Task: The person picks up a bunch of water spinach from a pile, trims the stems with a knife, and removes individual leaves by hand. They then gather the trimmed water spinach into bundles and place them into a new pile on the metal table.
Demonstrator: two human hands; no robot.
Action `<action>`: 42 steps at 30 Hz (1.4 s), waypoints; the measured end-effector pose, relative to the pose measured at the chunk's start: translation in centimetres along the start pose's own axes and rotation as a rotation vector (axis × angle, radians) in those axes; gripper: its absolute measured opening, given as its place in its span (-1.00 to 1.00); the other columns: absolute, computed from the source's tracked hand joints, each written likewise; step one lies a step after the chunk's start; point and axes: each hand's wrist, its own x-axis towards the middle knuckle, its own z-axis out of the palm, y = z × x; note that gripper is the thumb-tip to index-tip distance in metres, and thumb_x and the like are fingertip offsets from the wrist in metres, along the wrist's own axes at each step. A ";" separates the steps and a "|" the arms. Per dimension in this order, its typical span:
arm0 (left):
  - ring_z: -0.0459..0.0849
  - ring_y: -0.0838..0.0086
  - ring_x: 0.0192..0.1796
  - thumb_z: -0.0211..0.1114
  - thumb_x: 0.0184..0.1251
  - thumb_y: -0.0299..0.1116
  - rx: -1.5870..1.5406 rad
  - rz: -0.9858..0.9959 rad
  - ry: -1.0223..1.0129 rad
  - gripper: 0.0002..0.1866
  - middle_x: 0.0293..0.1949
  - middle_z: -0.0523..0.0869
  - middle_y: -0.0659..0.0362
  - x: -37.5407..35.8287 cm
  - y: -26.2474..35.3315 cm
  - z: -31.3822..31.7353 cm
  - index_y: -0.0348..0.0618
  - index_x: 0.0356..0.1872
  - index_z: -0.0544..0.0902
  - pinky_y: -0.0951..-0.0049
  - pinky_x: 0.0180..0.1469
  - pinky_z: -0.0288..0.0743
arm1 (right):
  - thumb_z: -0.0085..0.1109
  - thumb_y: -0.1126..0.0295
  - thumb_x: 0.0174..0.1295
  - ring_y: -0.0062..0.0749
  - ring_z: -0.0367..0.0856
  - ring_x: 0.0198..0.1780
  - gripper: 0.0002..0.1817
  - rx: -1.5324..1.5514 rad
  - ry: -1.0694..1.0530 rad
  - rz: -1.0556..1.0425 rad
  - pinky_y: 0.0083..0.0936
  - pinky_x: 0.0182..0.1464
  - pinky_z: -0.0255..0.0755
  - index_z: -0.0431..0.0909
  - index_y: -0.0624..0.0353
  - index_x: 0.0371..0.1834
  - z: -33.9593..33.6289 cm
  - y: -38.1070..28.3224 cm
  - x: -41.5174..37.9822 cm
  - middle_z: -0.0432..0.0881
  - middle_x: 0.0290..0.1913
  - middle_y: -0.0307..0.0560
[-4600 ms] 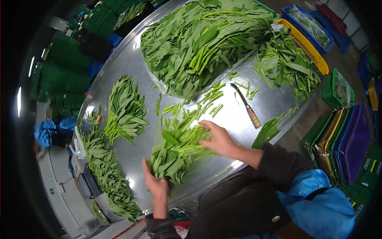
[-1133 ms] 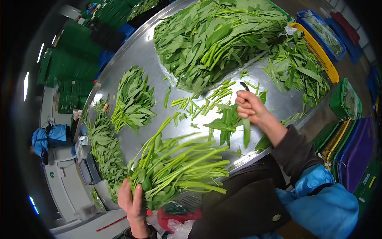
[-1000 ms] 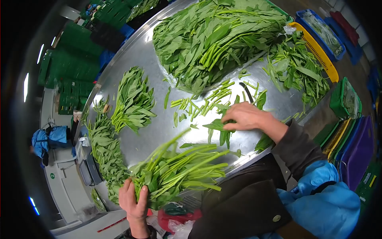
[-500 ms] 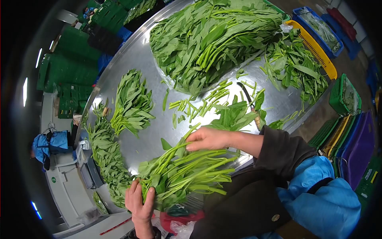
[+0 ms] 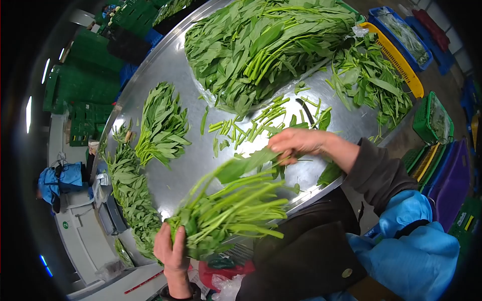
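My left hand is wrapped round the leafy end of a bunch of water spinach, its pale cut stems pointing right. Above those stems my right hand pinches a broad green leaf that stretches towards the bunch. Whether the leaf is still joined to a stem cannot be made out. Just beyond my right hand lie cut stem pieces and the dark curved blade of a knife. The knife's handle is hidden behind my hand.
A big heap of water spinach covers the far side of the metal table. A separate bunch and a row of bunches lie left. Loose greens sit near a yellow crate. Stacked crates stand right.
My right hand has moved right and away from the bunch, drawing the leaf with it. My left hand keeps its hold. The knife handle, visible before, is now covered.
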 end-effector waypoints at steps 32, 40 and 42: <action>0.66 0.34 0.02 0.44 0.05 -0.61 -0.777 -0.803 -0.006 -0.05 0.05 0.63 -0.05 -2.1 3.6 3.2 -0.26 0.47 0.07 0.45 0.10 0.48 | 0.30 0.22 0.17 -0.44 0.60 -0.16 -0.58 -0.393 0.144 -0.252 -0.53 -0.04 0.46 0.59 0.25 0.01 9.7 1.4 2.8 0.69 -0.12 -0.04; 0.67 0.30 0.06 0.50 0.01 -0.55 -0.602 -0.668 -0.029 -0.09 0.10 0.64 -0.09 -1.8 3.9 3.3 -0.32 0.41 0.19 0.39 0.17 0.47 | 0.31 0.33 0.21 -0.53 0.58 -0.19 -0.66 -0.653 0.093 -0.356 -0.46 -0.12 0.47 0.58 0.23 0.01 8.8 1.5 2.9 0.69 -0.14 -0.06; 0.68 0.26 0.06 0.54 -0.03 -0.51 -0.602 -0.682 0.038 -0.07 0.09 0.64 -0.11 -1.5 4.0 3.1 -0.34 0.40 0.21 0.39 0.17 0.47 | 0.27 0.31 0.26 -0.55 0.57 -0.19 -0.66 -0.497 0.039 -0.436 -0.46 -0.11 0.46 0.55 0.22 0.05 8.9 1.8 2.6 0.68 -0.18 -0.06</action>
